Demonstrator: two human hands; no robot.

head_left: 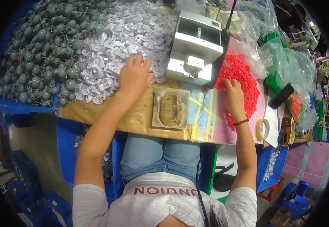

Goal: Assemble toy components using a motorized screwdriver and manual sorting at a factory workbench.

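My left hand (135, 77) rests on the near right edge of a heap of white plastic parts (115, 45). Its fingers are apart and slightly bent, and nothing shows between them. On the right, my right hand (233, 99) reaches into a pile of small red pieces (244, 75). The fingers there are curled together, their tips down at the red pieces, so whatever they hold is hidden. Between my hands lies a square metal block (171, 108) with a shaped hollow. Behind the block stands a white and grey bench machine (196, 45).
Grey round balls with thin wires (39, 56) fill the far left. A roll of yellow tape (263, 129) and a black phone-like object (282, 96) lie at the right. Clear plastic bags (297, 72) crowd the back right. Blue bins (67, 147) sit below the table edge.
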